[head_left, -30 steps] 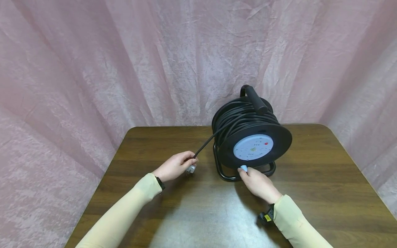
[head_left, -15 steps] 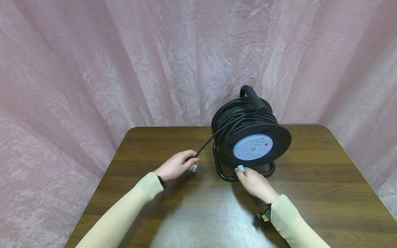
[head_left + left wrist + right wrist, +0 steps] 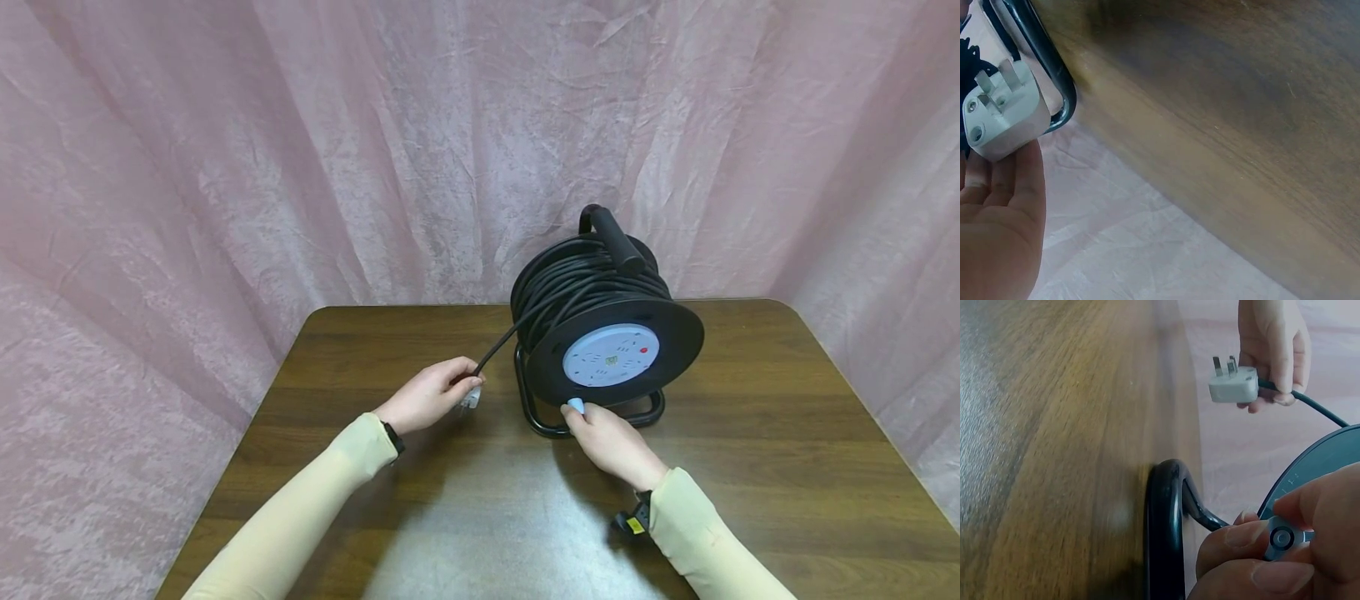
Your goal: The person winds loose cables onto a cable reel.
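A black cable reel [image 3: 652, 350] stands on its tubular frame [image 3: 528, 408], right of the table's middle. Thick black cable [image 3: 600, 275] is wound round its drum, and a pale socket panel [image 3: 611, 356] sits in its front disc. The cable's free end runs taut to my left hand [image 3: 431, 396], whose thumb and fingers pinch it just behind a white three-pin plug [image 3: 1234, 385]. The plug's pins show in both wrist views. Low on the disc, my right hand [image 3: 615, 442] grips the light blue crank knob [image 3: 576, 406] between thumb and fingers.
The wooden table [image 3: 360, 350] extends round the reel. A pink curtain [image 3: 375, 150] hangs behind its far edge. A black carry handle [image 3: 618, 242] rises over the drum. Each wrist bears a dark strap; a black camera [image 3: 632, 522] hangs below the right one.
My right hand has shifted slightly left along the bottom of the disc with the knob. The left hand has edged slightly right and up, still pinching the cable. The reel's frame stays in place.
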Action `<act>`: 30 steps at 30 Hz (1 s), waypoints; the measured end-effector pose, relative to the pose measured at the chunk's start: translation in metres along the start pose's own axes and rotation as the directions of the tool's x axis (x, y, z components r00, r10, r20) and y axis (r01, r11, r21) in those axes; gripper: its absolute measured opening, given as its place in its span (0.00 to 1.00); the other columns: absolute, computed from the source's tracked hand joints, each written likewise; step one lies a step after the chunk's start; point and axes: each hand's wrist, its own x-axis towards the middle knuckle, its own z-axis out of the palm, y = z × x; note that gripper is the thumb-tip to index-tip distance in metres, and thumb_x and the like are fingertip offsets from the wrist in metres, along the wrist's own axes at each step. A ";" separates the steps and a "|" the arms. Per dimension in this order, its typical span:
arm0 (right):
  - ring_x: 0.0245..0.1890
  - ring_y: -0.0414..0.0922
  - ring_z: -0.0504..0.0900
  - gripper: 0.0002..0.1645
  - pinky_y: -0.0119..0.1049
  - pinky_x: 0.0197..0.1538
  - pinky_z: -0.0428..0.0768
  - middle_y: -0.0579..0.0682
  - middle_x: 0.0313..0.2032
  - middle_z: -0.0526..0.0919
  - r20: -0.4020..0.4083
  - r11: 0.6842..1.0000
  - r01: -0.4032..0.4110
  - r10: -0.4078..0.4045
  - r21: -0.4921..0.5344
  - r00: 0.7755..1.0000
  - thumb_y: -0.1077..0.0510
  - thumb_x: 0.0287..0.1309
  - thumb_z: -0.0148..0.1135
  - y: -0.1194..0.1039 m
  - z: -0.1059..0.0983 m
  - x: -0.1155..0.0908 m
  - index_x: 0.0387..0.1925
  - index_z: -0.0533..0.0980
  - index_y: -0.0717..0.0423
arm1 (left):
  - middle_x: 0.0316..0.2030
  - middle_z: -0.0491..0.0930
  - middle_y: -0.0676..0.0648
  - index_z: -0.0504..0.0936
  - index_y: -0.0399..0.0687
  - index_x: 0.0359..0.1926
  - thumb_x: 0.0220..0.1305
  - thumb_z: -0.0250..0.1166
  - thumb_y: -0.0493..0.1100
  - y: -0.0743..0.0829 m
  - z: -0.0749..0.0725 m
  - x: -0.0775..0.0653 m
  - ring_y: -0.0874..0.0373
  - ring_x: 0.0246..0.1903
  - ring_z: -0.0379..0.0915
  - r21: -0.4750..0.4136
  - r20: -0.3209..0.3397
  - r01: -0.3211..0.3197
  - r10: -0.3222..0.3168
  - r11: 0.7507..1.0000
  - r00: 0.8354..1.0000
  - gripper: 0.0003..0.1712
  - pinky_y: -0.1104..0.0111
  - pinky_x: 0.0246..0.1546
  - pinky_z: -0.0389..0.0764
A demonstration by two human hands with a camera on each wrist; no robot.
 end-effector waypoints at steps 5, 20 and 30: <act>0.19 0.44 0.59 0.31 0.38 0.23 0.61 0.47 0.21 0.63 0.011 1.000 0.008 -0.009 0.023 1.000 0.37 0.75 0.39 -0.005 0.000 0.000 0.23 0.67 0.53 | 0.37 0.78 0.59 0.79 0.60 0.48 0.76 0.54 0.54 0.001 0.001 0.001 0.62 0.30 0.70 -0.006 -0.004 0.005 -0.005 1.000 1.000 0.10 0.65 0.30 0.73; 0.18 0.43 0.58 0.31 0.36 0.23 0.59 0.45 0.18 0.64 0.043 0.994 0.042 -0.046 0.101 0.998 0.38 0.76 0.40 -0.017 0.003 0.000 0.22 0.69 0.52 | 0.39 0.77 0.57 0.77 0.63 0.46 0.75 0.55 0.56 0.002 0.006 0.005 0.61 0.34 0.72 -0.033 -0.033 -0.005 0.004 0.999 0.999 0.09 0.63 0.34 0.75; 0.13 0.42 0.54 0.36 0.35 0.19 0.56 0.44 0.14 0.60 0.088 0.986 0.044 -0.059 0.163 0.994 0.36 0.75 0.40 -0.027 0.003 0.001 0.15 0.67 0.51 | 0.45 0.75 0.59 0.79 0.52 0.52 0.75 0.57 0.52 0.005 0.010 0.011 0.65 0.42 0.75 -0.061 -0.086 -0.087 0.082 0.994 0.993 0.14 0.65 0.45 0.78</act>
